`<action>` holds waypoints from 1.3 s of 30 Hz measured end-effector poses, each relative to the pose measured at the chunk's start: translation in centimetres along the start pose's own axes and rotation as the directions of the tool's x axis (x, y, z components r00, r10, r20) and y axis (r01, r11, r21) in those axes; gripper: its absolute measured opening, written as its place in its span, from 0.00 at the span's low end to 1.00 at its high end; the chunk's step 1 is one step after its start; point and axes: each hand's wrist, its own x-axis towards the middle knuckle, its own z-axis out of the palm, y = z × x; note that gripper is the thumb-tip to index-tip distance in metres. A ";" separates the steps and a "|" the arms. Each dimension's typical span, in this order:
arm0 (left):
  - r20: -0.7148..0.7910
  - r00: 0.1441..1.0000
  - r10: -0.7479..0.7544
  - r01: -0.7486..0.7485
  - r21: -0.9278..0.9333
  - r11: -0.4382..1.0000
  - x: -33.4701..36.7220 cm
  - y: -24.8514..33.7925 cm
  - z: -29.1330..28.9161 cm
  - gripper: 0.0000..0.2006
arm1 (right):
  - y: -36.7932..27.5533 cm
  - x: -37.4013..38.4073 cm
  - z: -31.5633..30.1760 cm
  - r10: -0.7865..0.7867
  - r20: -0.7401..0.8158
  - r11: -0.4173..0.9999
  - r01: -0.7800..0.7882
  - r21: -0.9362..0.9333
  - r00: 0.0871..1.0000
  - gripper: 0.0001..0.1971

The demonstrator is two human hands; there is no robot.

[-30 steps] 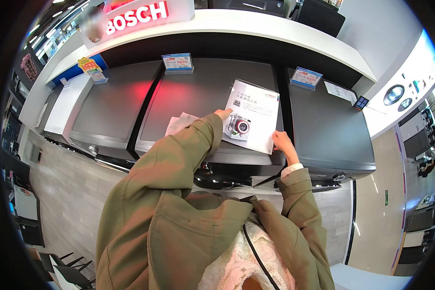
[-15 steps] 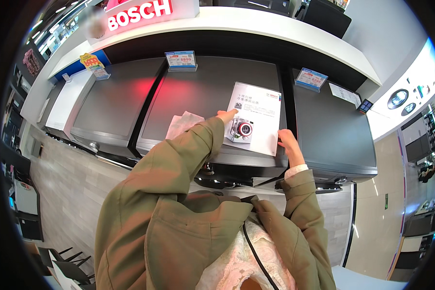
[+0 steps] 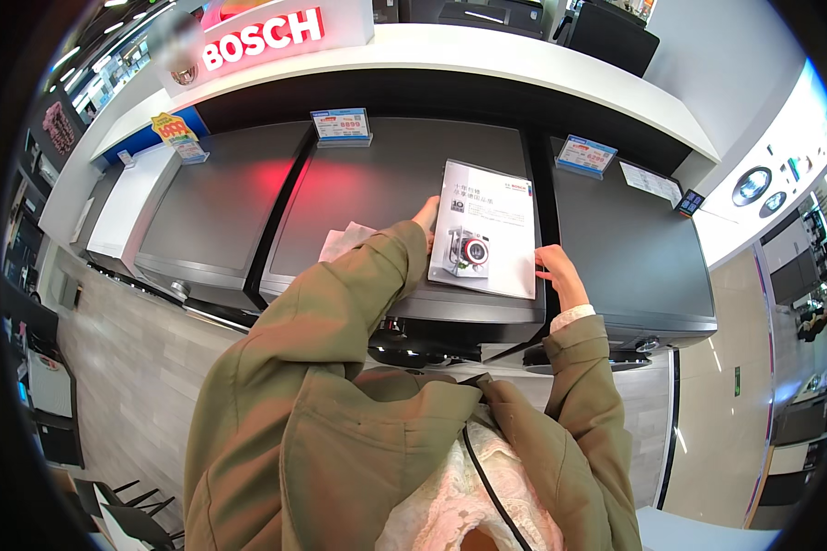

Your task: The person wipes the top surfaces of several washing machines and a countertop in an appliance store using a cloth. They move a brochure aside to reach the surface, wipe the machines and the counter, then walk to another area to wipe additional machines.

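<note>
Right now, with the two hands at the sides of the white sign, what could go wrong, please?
The white sign lies near the front edge of the middle machine, so a careless pull might drop it. Its right edge is beside the dark gap, where a corner could perhaps slip in. The left sleeve overlaps the pink cloth in this view, and may drag it.

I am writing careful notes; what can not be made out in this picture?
Head view:
Bare left hand: wrist hidden by the olive fabric sleeve.
White rectangular printed sheet: smallest lettering too fine to read.
Pale pink creased cloth: partly covered by that sleeve.
Black chairs, lower left: cut off by the lower edge.
</note>
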 end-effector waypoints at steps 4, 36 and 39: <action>0.079 0.987 0.141 -0.141 -0.001 0.990 0.9 -0.4 0.5 0.38 | -0.5 -0.4 0.9 -0.006 -0.051 1.000 0.005 -0.017 0.999 0.11; 0.457 0.609 0.649 -0.511 0.851 -0.120 -2.1 -11.9 -2.5 0.45 | -9.7 19.7 8.3 -0.612 0.166 0.379 0.471 -0.796 0.773 0.16; 0.421 0.610 0.671 -0.474 0.873 -0.117 -1.9 -12.1 -2.4 0.41 | -9.5 19.5 10.5 -0.690 0.142 0.314 0.471 -0.825 0.710 0.16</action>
